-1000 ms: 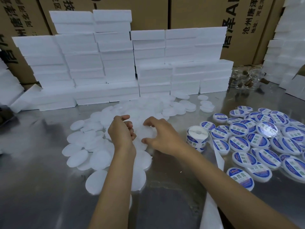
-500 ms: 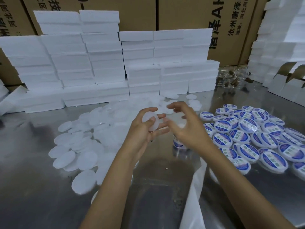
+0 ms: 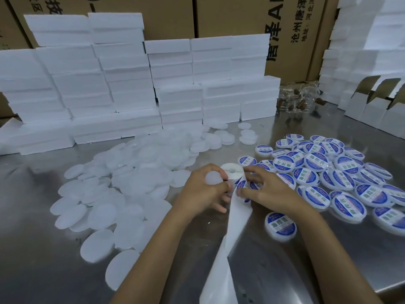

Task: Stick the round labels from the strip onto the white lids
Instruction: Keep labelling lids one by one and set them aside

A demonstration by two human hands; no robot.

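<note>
One blank white lid (image 3: 213, 177) sits in the left hand (image 3: 203, 191), held by its rim above the steel table (image 3: 285, 270), its flat top turned up toward the camera. It looks like a thin, light plastic disc, stiff enough to keep its shape and probably slick on the face, so a hold on the edge suits it and leaves the top free for a sticker. Just beside it, the right hand (image 3: 266, 189) pinches at a blue round label (image 3: 241, 185) where the label roll (image 3: 232, 171) feeds out; whether the label has already lifted from its backing cannot be told. The label will likely be limp and tacky, apt to fold on itself, so it is best taken by its very edge and laid down from one side. The spent backing strip (image 3: 232, 233) trails from the roll toward the near table edge, soft and curling.

To the left lies a loose heap of unlabelled lids (image 3: 135, 172), overlapping one another. To the right lies a spread of labelled lids (image 3: 328, 172), blue and white faces up. Behind stand stacks of white foam blocks (image 3: 131, 73), with cardboard cartons (image 3: 241, 16) at the back and some clear jars (image 3: 300, 97) near the far right.
</note>
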